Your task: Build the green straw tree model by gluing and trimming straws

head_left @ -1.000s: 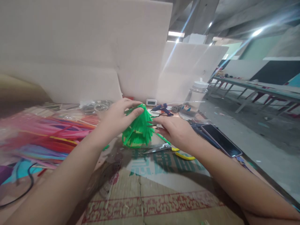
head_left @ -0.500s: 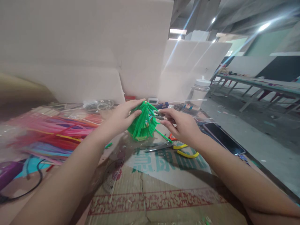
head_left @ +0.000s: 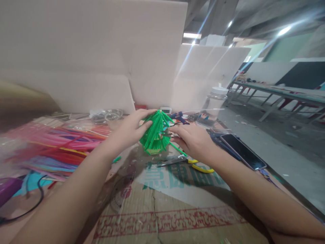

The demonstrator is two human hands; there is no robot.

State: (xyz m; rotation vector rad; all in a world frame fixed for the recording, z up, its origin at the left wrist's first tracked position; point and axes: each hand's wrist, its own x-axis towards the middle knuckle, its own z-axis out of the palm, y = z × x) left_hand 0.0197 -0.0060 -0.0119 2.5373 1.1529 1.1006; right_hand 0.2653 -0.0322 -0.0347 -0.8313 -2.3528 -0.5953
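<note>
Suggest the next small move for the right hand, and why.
I'd probably nip one splayed strand on the green cone with the thin metal tool. The right hand has its tips at the cone's right side, where strands stick out, and the left hand holds the upper left, which should steady it.

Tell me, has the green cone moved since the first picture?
Yes, slightly. Measured against the white clock, the green cone is further right; its base also sits further from the scissors, towards the back.
</note>
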